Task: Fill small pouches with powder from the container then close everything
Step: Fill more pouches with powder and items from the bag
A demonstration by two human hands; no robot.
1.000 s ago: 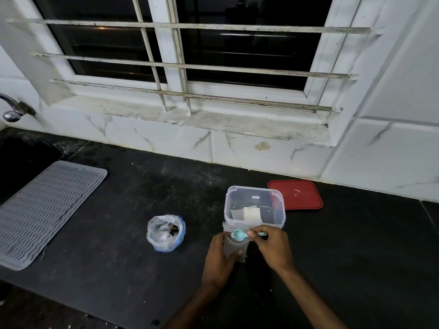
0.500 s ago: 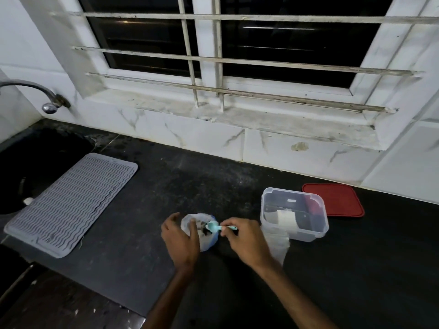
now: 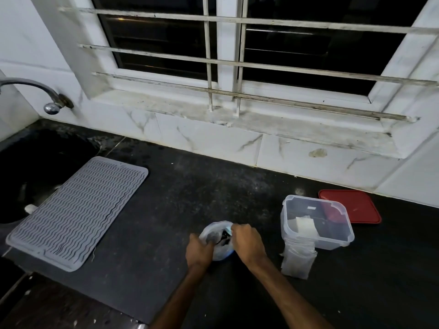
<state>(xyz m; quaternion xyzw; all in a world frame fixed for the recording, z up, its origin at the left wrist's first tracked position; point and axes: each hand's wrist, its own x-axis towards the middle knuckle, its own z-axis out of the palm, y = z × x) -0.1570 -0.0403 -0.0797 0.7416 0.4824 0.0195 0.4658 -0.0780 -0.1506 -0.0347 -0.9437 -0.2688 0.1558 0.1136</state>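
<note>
Across the desk (image 3: 166,205), the spoon (image 3: 228,231) gripped by the right hand (image 3: 248,243) has been brought from the pouch (image 3: 298,260) into the bag (image 3: 210,231) clutched by the left hand (image 3: 199,251), presumably for another scoop.

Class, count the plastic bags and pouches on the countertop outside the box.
2: one bag between the left hand and right hand; one pouch standing against the clear box. More may lie inside.

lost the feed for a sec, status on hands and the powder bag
Left hand grips bag rim, right hand pinches spoon inside it. Pouch stands against open container, lid off behind. Nothing in the way.
</note>
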